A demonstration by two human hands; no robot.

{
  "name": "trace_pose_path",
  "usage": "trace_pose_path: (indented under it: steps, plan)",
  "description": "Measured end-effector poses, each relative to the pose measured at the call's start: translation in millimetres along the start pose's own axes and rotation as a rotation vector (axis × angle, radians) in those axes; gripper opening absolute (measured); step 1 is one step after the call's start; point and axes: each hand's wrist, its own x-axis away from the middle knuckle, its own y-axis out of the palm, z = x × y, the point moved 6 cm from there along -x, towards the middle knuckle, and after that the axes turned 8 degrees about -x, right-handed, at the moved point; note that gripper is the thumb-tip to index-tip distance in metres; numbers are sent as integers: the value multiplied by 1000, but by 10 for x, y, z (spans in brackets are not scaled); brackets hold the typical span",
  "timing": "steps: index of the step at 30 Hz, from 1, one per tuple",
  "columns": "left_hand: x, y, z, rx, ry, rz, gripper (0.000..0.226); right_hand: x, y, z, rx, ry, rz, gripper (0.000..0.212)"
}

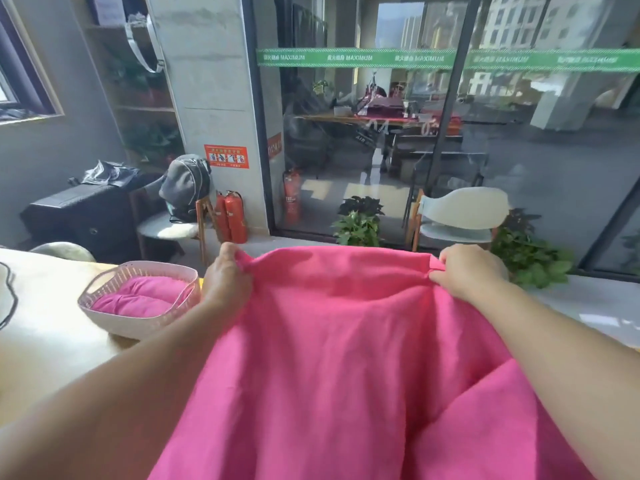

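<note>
Gripping pink cloth (346, 358) at far corners: left hand (227, 280) & right hand (465, 271), fingers curled round top edge, cloth spread between, draping toward camera over table (45, 355). Basket (138, 323) w/ folded pink cloths just left.

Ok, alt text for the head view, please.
A person's left hand and right hand each pinch a top corner of a large pink cloth, holding it spread over a pale table. To the left stands a slotted basket with folded pink fabric inside.
</note>
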Motion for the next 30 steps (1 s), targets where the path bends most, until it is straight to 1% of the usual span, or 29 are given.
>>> trace_pose_path:
  steps: [1, 3, 5, 8, 10, 12, 14, 16, 17, 18, 19, 20, 22, 24, 25, 26, 28, 29, 30]
  plan:
    - [-31, 171, -102, -7, -18, -29, 31, -22, 249, -7, -16, 2, -13, 30]
    - [-93, 490, -260, -33, -15, -102, 31, -50, 679, -1, -33, 22, -46, 24]
    - [-120, 762, -400, -50, 1, -164, 30, -33, 1066, -1, -40, 19, -125, 20]
    - [-143, 1063, -604, -35, 34, -197, 30, 47, 1464, -42, -49, -14, -218, 14]
    - [-162, 1155, -685, -5, 58, -177, 26, 46, 1559, -74, -50, -23, -206, 16]
    - [-201, 1167, -689, 78, 60, -113, 23, 5, 1556, -118, -64, -22, -145, 22]
    - [-226, 1133, -649, 133, 46, -45, 23, -18, 1521, -119, -107, 20, -68, 18]
    - [-255, 1172, -653, 140, 42, -58, 27, -22, 1548, -90, -78, 70, -83, 12]
    - [-260, 1218, -674, 87, 47, -105, 35, -8, 1592, -55, -57, 100, -121, 12]
    - [-249, 1261, -705, -26, 69, -153, 49, 17, 1632, -12, -48, 139, -150, 21]
    - [-221, 1283, -729, -171, 106, -172, 62, 48, 1653, 48, -54, 181, -165, 36]
    - [-182, 1292, -741, -286, 162, -150, 70, 76, 1654, 108, -82, 216, -157, 52]
    - [-21, 1241, -674, -369, 329, -80, 67, 125, 1626, 197, -216, 259, -130, 77]
    - [215, 1255, -635, -376, 498, -74, 57, 206, 1601, 284, -350, 280, -119, 89]
    - [346, 1284, -643, -386, 540, -97, 56, 256, 1593, 349, -386, 300, -110, 90]
    - [478, 1344, -671, -407, 560, -160, 61, 325, 1591, 420, -395, 325, -103, 88]
    - [745, 1499, -790, -483, 557, -374, 93, 497, 1598, 568, -361, 368, -94, 84]
    - [825, 1558, -895, -528, 520, -480, 106, 581, 1587, 629, -338, 380, -82, 82]
    - [862, 1558, -964, -567, 496, -537, 112, 675, 1566, 664, -324, 394, -75, 79]
